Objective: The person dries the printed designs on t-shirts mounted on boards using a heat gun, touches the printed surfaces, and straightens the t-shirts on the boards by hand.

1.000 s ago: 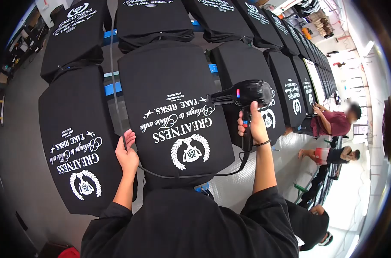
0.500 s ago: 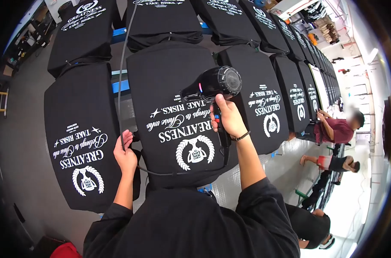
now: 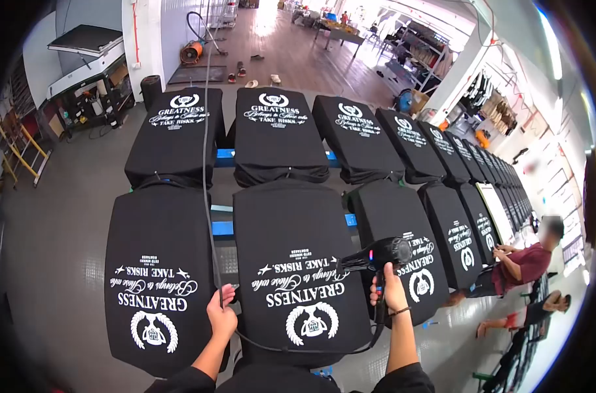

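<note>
A black hair dryer [image 3: 395, 251] is gripped by its handle in my right hand [image 3: 393, 291], with its nozzle pointing left. It hovers over the right side of the middle black T-shirt [image 3: 291, 226], which is stretched over a board and printed in white. My left hand [image 3: 223, 316] has its fingers closed around the dryer's black power cord [image 3: 208, 177]. The cord rises from that hand toward the top of the view, and also loops below to the dryer handle. My left hand sits between the middle shirt and the left printed shirt [image 3: 157, 229].
Two long rows of boards with printed black shirts, such as a far-row shirt [image 3: 281, 147], run off to the right, with blue rails [image 3: 223, 228] between them. A person in a maroon top [image 3: 530, 257] stands at the right, another person [image 3: 540, 311] beyond. An orange fan [image 3: 192, 52] stands behind.
My view has tilted upward, bringing the far floor into sight. The hair dryer has shifted right, from above the middle shirt's lettering toward its right edge. My left hand stays on the cord.
</note>
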The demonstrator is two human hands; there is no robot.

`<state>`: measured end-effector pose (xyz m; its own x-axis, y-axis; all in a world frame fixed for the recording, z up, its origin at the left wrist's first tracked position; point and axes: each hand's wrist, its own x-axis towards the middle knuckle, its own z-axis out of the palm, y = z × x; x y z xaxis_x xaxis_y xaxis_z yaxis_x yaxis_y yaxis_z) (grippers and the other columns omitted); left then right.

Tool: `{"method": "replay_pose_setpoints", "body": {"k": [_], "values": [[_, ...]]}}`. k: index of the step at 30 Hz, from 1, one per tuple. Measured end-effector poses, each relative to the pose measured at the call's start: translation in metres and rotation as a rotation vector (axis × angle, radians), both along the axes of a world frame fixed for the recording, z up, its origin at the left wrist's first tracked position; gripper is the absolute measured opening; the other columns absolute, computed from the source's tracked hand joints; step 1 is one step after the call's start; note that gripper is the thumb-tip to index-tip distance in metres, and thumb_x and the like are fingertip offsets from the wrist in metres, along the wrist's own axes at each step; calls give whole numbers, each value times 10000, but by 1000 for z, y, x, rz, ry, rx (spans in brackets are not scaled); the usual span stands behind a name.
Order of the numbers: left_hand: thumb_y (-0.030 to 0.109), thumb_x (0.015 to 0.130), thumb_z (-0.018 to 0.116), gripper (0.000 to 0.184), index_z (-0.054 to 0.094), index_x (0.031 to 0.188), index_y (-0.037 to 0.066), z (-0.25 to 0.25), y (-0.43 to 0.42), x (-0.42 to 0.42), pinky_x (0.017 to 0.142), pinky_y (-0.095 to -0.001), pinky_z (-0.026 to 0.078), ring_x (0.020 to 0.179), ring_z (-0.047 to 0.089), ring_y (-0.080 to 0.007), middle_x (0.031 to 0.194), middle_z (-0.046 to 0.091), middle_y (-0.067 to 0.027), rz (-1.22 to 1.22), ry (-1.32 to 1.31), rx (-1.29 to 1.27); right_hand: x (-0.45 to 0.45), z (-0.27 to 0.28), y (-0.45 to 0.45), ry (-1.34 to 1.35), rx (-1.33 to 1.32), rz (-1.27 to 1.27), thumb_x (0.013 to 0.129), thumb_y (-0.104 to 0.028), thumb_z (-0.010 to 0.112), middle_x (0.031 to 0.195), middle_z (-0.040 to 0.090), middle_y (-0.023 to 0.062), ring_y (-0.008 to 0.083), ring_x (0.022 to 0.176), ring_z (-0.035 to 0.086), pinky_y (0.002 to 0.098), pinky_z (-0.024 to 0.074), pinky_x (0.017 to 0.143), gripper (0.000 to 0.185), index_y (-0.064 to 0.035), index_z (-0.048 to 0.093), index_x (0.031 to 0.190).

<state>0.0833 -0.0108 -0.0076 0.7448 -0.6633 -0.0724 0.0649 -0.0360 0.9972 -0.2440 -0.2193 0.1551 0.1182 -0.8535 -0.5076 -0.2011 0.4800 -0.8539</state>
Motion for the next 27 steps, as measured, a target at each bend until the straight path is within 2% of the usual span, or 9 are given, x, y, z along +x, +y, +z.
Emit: {"method": "replay_pose_setpoints", "body": {"k": [3,7,11,12,13,15,19,23,27], "values": [[-224,653,286,652,606,1198,-64,3,0,-6,916,-307,520,1014,659,-220,1067,671,-143,-11,12,12,0,3,19,90,-53,45,988,-605,439,588,514,52,159,440,496,314,434,418,593,-46,525,812],[-222,703,314,617,627,1201,-35,-7,-3,-17,924,-299,508,1018,661,-189,1081,683,-114,-26,11,20,30,-8,39,-136,19,208,1032,-525,398,581,518,59,166,414,480,312,414,412,542,-36,528,838],[-211,740,330,579,607,1226,-60,-7,-3,-17,953,-311,502,1040,651,-201,1129,678,-132,-27,-86,82,81,3,60,-123,-142,448,1036,-504,416,599,541,28,116,440,501,263,414,431,516,-45,530,829],[-202,789,316,554,609,1233,-50,2,-2,-19,955,-316,510,1084,645,-209,1168,669,-132,-8,-77,94,85,10,62,-166,-36,453,1034,-509,419,613,542,34,115,449,509,261,419,432,522,-40,532,836],[-211,734,286,626,591,1259,-58,6,1,-19,992,-325,490,1150,615,-225,1219,643,-138,-27,-55,124,83,8,64,-261,97,382,1031,-523,412,633,549,44,116,446,505,263,427,430,537,-32,537,854],[-218,663,271,700,566,1280,-74,4,5,-19,1055,-342,445,1192,593,-250,1240,627,-150,-6,-19,124,68,4,67,-265,121,357,1026,-534,416,645,549,50,119,440,503,269,432,424,544,-29,538,867],[-217,660,274,714,552,1301,-72,4,13,-24,1079,-347,423,1235,567,-251,1268,615,-147,-45,8,163,20,5,77,31,-105,268,1028,-513,433,609,524,43,124,438,499,273,423,412,518,-30,535,870],[-207,659,285,736,540,1331,-50,-14,15,-32,1113,-361,381,1283,531,-248,1316,592,-140,-96,17,165,-30,12,95,-37,-13,200,989,-589,456,639,540,50,140,449,511,274,425,415,569,-28,531,936],[-207,645,291,757,543,1338,-32,-15,13,-44,1117,-364,375,1285,531,-250,1329,587,-129,-79,-12,184,-33,20,131,-115,82,283,1007,-509,479,677,552,73,147,481,532,287,451,446,512,0,531,985]]}}
